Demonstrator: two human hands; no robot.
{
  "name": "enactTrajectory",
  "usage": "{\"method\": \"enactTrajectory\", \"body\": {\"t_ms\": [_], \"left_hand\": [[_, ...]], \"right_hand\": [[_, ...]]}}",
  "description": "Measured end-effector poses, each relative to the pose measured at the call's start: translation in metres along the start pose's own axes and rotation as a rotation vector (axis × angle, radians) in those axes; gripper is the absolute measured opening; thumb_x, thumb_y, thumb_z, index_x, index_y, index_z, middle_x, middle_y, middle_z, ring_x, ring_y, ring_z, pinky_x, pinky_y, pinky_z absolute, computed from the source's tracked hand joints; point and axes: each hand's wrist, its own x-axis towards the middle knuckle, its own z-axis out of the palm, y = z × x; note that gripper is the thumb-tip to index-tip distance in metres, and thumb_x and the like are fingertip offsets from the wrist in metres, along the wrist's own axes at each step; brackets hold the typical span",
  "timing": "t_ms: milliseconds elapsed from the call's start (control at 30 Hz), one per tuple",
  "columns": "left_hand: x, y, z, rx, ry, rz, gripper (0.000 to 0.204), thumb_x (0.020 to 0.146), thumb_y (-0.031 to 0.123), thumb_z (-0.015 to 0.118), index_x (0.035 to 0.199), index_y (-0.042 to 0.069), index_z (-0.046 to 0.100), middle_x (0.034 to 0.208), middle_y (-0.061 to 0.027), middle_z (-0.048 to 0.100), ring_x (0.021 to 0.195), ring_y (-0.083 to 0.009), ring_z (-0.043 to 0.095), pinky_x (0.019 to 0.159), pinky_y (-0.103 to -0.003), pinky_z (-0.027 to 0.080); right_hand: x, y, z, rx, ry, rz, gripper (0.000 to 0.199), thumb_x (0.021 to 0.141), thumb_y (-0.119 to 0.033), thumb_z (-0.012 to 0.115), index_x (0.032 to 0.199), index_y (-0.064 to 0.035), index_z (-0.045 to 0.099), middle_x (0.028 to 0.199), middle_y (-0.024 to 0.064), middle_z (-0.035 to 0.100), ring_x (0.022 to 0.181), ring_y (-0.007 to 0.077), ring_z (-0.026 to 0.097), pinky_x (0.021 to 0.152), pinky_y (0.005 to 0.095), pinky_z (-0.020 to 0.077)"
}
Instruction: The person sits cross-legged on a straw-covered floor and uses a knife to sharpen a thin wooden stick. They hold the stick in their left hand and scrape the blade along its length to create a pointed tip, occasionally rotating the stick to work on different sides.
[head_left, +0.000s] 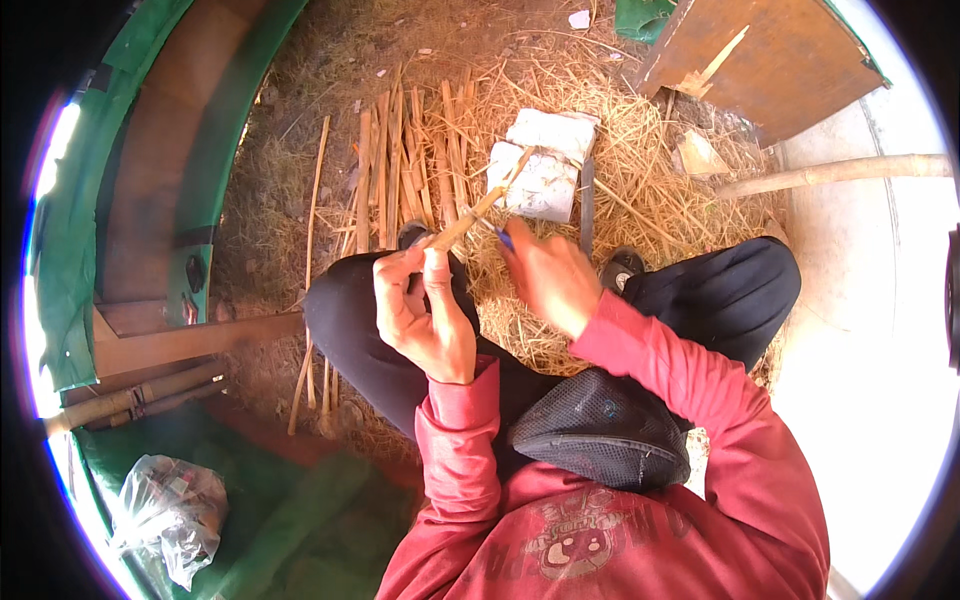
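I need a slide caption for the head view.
Left hand holds a thin bamboo strip; right hand works it with a blue-handled tool.

— How do the arms sit?
— Both forearms rise from the lower edge in red sleeves, elbows bent, meeting in front of the chest above the crossed legs.
— And the left hand (425,310)?
— Palm turned toward the body, fingers curled into a closed grip, thumb pressed up along the top, wrist bent slightly back.
— The right hand (548,275)?
— Back of it faces up, knuckles forward, fingers folded tight in a pinch near its front edge, wrist straight with the forearm.
— How close are they?
— Near each other, not touching; the right sits a little higher and further forward
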Motion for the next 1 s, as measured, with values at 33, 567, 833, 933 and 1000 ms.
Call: {"method": "enactTrajectory", "body": {"t_ms": [33, 567, 833, 933, 1000], "left_hand": [[0.002, 0.002, 0.001, 0.026, 0.005, -0.019, 0.012, 0.099, 0.008, 0.064, 0.104, -0.003, 0.061, 0.103, -0.0093, 0.061, 0.084, -0.0135, 0.061, 0.066, -0.024, 0.050], [-0.002, 0.002, -0.001, 0.116, 0.056, 0.166, 0.012, 0.099, 0.004, 0.063, 0.105, -0.006, 0.062, 0.096, -0.0113, 0.064, 0.078, -0.0160, 0.064, 0.064, -0.024, 0.052], [-0.004, 0.009, -0.003, 0.053, -0.064, 0.254, 0.014, 0.097, 0.001, 0.063, 0.108, -0.006, 0.059, 0.098, -0.0145, 0.061, 0.077, -0.0154, 0.060, 0.066, -0.026, 0.051], [-0.005, 0.008, -0.003, 0.054, -0.071, 0.251, 0.014, 0.097, 0.002, 0.063, 0.107, -0.006, 0.059, 0.098, -0.0142, 0.060, 0.075, -0.0148, 0.060, 0.066, -0.025, 0.051], [-0.002, 0.010, -0.004, 0.146, -0.028, 0.211, 0.015, 0.098, 0.006, 0.064, 0.106, -0.005, 0.058, 0.097, -0.0137, 0.062, 0.074, -0.0158, 0.064, 0.062, -0.023, 0.052]], "right_hand": [[0.005, 0.005, 0.000, -0.037, 0.012, -0.005, 0.021, 0.098, -0.021, 0.060, 0.105, -0.0017, 0.054, 0.059, 0.0266, 0.059, 0.061, 0.0485, 0.063, 0.053, 0.0567, 0.0493], [-0.002, -0.019, -0.008, 0.129, 0.050, -0.108, 0.023, 0.098, -0.019, 0.060, 0.111, -0.0003, 0.055, 0.063, 0.0262, 0.060, 0.062, 0.0480, 0.063, 0.055, 0.0571, 0.0467], [-0.023, -0.018, -0.021, 0.298, 0.145, -0.179, 0.022, 0.099, -0.017, 0.059, 0.111, -0.0008, 0.050, 0.070, 0.0256, 0.062, 0.064, 0.0477, 0.064, 0.054, 0.0553, 0.0450], [-0.016, -0.002, -0.004, 0.092, 0.193, -0.131, 0.017, 0.098, -0.015, 0.061, 0.102, -0.0014, 0.052, 0.060, 0.0238, 0.058, 0.055, 0.0471, 0.060, 0.047, 0.0534, 0.0457], [-0.009, 0.001, -0.001, 0.057, 0.185, -0.136, 0.018, 0.098, -0.017, 0.060, 0.102, -0.0011, 0.053, 0.059, 0.0240, 0.059, 0.054, 0.0462, 0.061, 0.046, 0.0528, 0.0466]]}}
